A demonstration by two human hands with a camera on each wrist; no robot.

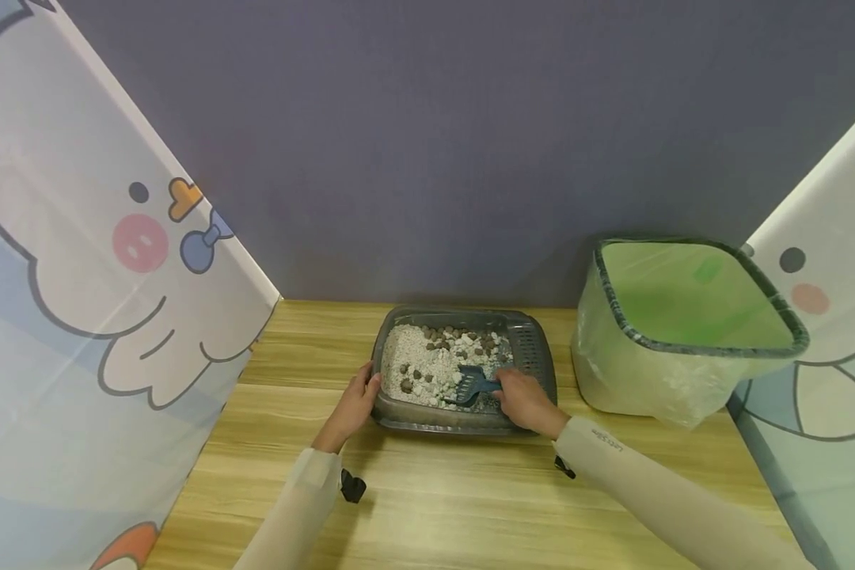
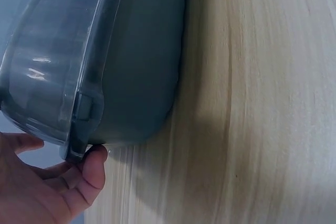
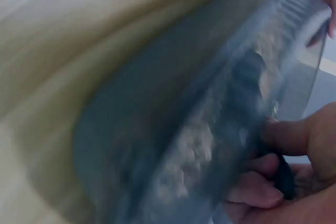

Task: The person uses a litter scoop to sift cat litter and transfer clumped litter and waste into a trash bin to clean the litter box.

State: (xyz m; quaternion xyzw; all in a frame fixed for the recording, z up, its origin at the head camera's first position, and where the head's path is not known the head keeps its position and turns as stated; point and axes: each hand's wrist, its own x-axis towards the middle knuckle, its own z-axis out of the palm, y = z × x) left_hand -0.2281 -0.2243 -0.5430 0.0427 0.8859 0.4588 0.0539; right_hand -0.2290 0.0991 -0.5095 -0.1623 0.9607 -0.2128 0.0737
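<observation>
A dark grey litter box [image 1: 442,419] with a see-through rim holds pale litter [image 1: 435,364] strewn with brown lumps [image 1: 408,385]. At its left end my left hand [image 1: 356,405] grips the rim; the left wrist view shows the thumb below the edge and fingers behind it. My right hand [image 1: 530,402] reaches over the box's right side and holds a dark blue litter scoop [image 1: 473,385] by its handle. The slotted head of the scoop lies in the litter, tipped to the left. In the blurred right wrist view, fingers and thumb wrap the scoop handle [image 3: 285,178].
To the right of the box stands a large bin [image 1: 613,380] with a dark rim, lined with a clear plastic bag. A grey panel [image 1: 427,158] rises behind the wooden table [image 1: 456,507]. Panels with cartoon prints [image 1: 64,237] flank both sides.
</observation>
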